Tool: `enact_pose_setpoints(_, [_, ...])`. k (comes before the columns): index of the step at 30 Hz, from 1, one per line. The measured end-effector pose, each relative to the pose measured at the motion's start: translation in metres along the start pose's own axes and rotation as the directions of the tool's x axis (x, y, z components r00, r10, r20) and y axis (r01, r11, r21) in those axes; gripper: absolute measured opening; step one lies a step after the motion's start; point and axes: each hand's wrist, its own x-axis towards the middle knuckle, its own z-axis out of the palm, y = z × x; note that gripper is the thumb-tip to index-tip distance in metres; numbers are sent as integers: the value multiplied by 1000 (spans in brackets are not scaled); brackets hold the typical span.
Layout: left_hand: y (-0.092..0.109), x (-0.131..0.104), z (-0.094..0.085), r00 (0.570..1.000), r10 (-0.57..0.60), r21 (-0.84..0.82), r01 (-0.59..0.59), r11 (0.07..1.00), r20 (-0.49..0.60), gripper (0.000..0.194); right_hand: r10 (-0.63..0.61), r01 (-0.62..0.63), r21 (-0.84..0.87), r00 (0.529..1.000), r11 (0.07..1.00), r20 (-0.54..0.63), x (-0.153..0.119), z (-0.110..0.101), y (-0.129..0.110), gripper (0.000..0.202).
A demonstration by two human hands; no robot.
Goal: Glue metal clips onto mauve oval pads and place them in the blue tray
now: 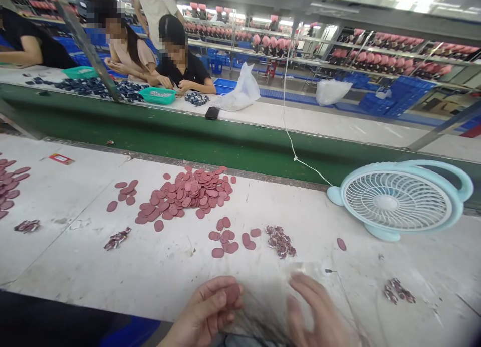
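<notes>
Factory racks of pink moulded pieces line the far wall behind a green conveyor belt [158, 136], and a white worktable [158, 272] runs along its near side; every place below is given from the big heap of pink oval pads [188, 191] in the middle of that table.

Far left of the heap, at the table's edge, lies another spread of pads [9, 184]; between the two sit seven or so loose ones [126, 192]; below and left of the heap are two small clumps of scrap [117, 238]. Just below and right of the heap lie about nine pads [229, 236], then a third scrap clump [280, 240]; a lone pad [341, 244] and a fourth clump [398, 290] lie further right. One pale blue fan [400, 199] stands well right of the heap.

Straight below the heap, at the near edge, the left hand [205, 314] pinches a single pad [232, 293] between thumb and fingers; the right hand [319, 314], blurred, has its fingers loosely spread on a clear plastic bag [263, 297], gripping nothing that can be made out. The step looks like bagging pads one at a time; the next move would need the bag's mouth held open for the pad.

Beyond the belt, up and left of the heap, three people sit at work.
</notes>
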Motion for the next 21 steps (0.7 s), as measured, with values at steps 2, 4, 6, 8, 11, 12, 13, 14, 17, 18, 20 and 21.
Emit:
enact_pose_setpoints(2, [4, -2, 7, 1000, -7, -14, 7, 1000, -14, 33, -87, 107, -97, 979, 990, 186, 21, 28, -11, 43])
enact_pose_setpoints(4, [7, -4, 13, 1000, -8, -23, 7, 1000, -20, 38, -8, 77, -245, 963, 966, 270, 43, 52, -14, 50])
enact_pose_setpoints(6, [8, -6, 17, 1000, 0, -31, -1, 1000, -25, 41, 95, 32, -373, 944, 927, 317, 55, 66, -11, 55])
enact_pose_setpoints(8, [8, -7, 17, 999, -1, -41, 0, 999, -41, 41, 146, 26, -442, 925, 897, 351, 52, 69, -6, 57])
enact_pose_setpoints(11, [7, -8, 11, 998, -27, -56, 23, 998, -63, 39, 147, 52, -472, 915, 880, 376, 30, 63, -6, 59])
enact_pose_setpoints(12, [6, -8, 9, 998, -31, -59, 28, 998, -62, 38, 146, 56, -475, 914, 878, 378, 21, 60, -9, 60])
enact_pose_setpoints(13, [5, -8, 6, 998, -34, -59, 31, 998, -54, 38, 145, 57, -476, 915, 878, 377, 13, 57, -12, 61])
enact_pose_setpoints(14, [4, -7, 3, 998, -38, -58, 36, 998, -43, 37, 144, 57, -473, 915, 879, 377, 5, 54, -15, 64])
enact_pose_setpoints(17, [1, -5, -6, 998, -59, -51, 59, 997, 0, 36, 126, 60, -440, 915, 896, 383, -16, 47, -24, 77])
enact_pose_setpoints(18, [0, -4, -9, 998, -64, -48, 64, 997, 11, 36, 113, 67, -421, 915, 905, 388, -22, 46, -25, 81])
enact_pose_setpoints(20, [-1, -3, -13, 998, -63, -43, 64, 997, 21, 36, 95, 73, -392, 915, 917, 393, -28, 45, -26, 85])
enact_pose_setpoints(21, [-2, -3, -14, 998, -59, -42, 60, 997, 24, 35, 91, 74, -385, 914, 920, 394, -29, 46, -26, 86])
